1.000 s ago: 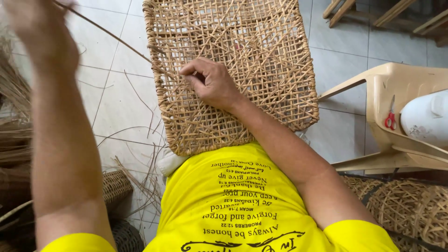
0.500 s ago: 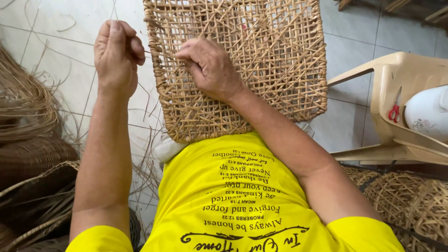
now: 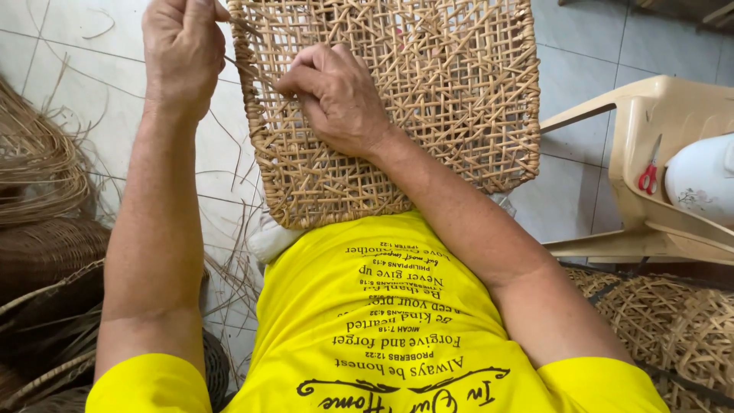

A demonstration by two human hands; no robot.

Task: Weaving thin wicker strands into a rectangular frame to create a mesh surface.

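A square panel of open-weave cane (image 3: pixel 428 92) rests against my lap, tilted away from me. My right hand (image 3: pixel 336 95) lies on its left part, fingers curled and pressing on the weave. My left hand (image 3: pixel 182 46) is closed just off the panel's upper left edge, pinching a thin cane strand (image 3: pixel 233 63) that runs toward the right hand's fingertips. I wear a yellow shirt (image 3: pixel 382 329).
Bundles of loose cane and woven baskets (image 3: pixel 42 229) lie on the tiled floor at left. A beige plastic chair (image 3: pixel 657 183) at right holds red-handled scissors (image 3: pixel 648 176) and a white object (image 3: pixel 703 180). Another woven piece (image 3: pixel 665 329) sits at lower right.
My left hand has come down from far upper left to the panel's edge, drawing the strand in. The right hand has stayed on the weave.
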